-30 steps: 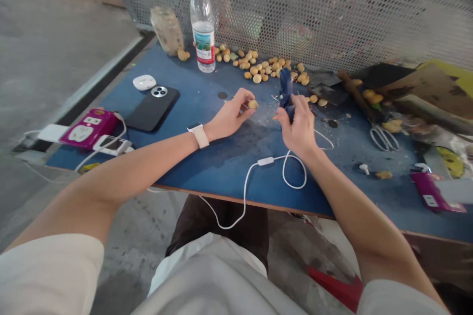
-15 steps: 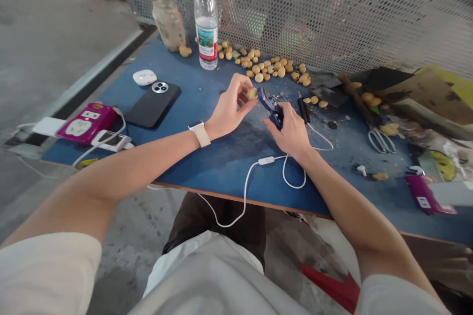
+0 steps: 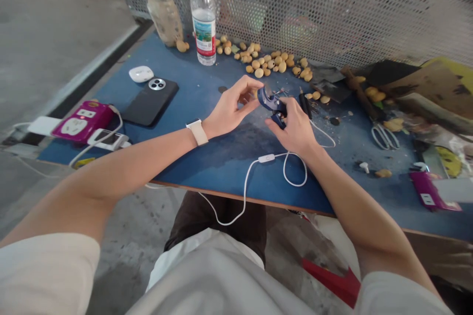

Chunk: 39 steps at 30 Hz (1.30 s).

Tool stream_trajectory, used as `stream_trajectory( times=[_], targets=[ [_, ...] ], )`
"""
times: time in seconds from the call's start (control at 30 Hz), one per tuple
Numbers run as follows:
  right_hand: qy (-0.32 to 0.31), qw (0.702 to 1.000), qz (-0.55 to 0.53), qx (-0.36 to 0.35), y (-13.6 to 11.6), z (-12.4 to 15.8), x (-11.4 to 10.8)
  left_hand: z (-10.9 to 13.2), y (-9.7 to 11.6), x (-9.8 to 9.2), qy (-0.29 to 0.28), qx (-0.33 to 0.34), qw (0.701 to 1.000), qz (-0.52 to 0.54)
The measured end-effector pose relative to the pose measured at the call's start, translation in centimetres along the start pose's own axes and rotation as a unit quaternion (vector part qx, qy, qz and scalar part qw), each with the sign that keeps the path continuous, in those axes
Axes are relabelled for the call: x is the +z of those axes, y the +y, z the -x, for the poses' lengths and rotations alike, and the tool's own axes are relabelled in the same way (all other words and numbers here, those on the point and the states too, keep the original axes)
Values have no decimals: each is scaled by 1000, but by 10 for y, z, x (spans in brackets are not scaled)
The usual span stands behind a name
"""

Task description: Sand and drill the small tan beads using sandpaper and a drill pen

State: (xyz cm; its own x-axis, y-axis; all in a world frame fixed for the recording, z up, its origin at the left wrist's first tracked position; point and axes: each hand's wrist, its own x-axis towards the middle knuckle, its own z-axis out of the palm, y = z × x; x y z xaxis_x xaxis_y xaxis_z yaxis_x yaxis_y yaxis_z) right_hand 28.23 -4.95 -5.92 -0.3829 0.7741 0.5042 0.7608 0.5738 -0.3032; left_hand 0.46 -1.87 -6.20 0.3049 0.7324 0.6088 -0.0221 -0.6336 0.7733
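My left hand (image 3: 238,103), with a watch on its wrist, pinches a small tan gourd (image 3: 255,94). Most of that gourd is hidden behind the fingertips and the tool. Wrapped in my right hand (image 3: 295,125) is a dark blue hand tool (image 3: 271,102) with a curved head. Its head meets the gourd at my left fingertips; whether it bites into the gourd I cannot tell. Just beyond my right hand lies a black pen-like tool (image 3: 305,105) with a white cable (image 3: 266,158). Several small gourds (image 3: 275,62) are heaped behind both hands.
A water bottle (image 3: 204,34) and a cloudy jar (image 3: 165,19) stand at the back left. A phone (image 3: 151,103), white case (image 3: 141,74) and purple power strip (image 3: 83,120) lie left. Scissors (image 3: 385,136), an earbud (image 3: 364,167) and another purple strip (image 3: 432,194) are right. Perforated mesh (image 3: 332,10) rises behind.
The blue tool's head has come up to the gourd and now covers much of it. My hands have otherwise barely moved, and the view has shifted slightly.
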Motion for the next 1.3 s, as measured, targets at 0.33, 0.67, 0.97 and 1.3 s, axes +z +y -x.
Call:
stream_trajectory(
  times=[0.33,0.67,0.97,1.3],
  targets=[
    [12,998,35,-46,14,-4,-12,-6,13,5,-70,-75,981,162],
    [-2,997,69,-36,9,-6,-26,-3,17,9,-59,-143,968,197],
    [-13,996,78,-34,9,-6,-30,-3,16,5,-47,-161,969,181],
    [-1,996,79,-48,11,-7,-32,-5,17,-2,-68,-167,963,199]
  ],
)
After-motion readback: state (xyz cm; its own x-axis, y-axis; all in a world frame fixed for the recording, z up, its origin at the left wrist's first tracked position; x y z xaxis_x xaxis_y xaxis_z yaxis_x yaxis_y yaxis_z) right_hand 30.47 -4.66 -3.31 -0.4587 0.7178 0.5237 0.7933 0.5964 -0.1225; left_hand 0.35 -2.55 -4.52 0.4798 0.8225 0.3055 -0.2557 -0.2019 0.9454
